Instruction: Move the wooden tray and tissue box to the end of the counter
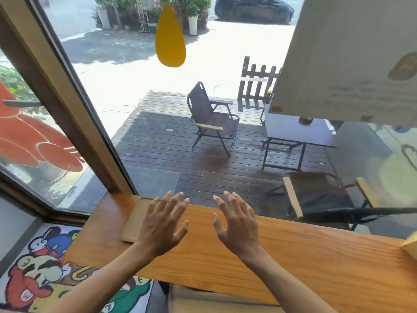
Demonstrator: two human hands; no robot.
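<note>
A flat, pale wooden tray (133, 220) lies on the wooden counter (293, 256) near its left end, by the window corner. My left hand (163, 224) hovers over the tray's right part with fingers spread and holds nothing. My right hand (238, 224) is beside it over bare counter, also spread and empty. At the far right edge a yellowish corner of an object (410, 246) sits on the counter; it may be the tissue box, but too little shows to tell.
A large window (180, 109) runs along the counter's far side, its frame post (74, 114) meeting the left end. A paper sign (349, 57) hangs at the upper right. Cartoon artwork (45, 274) lies below the counter's left end. Chairs stand outside.
</note>
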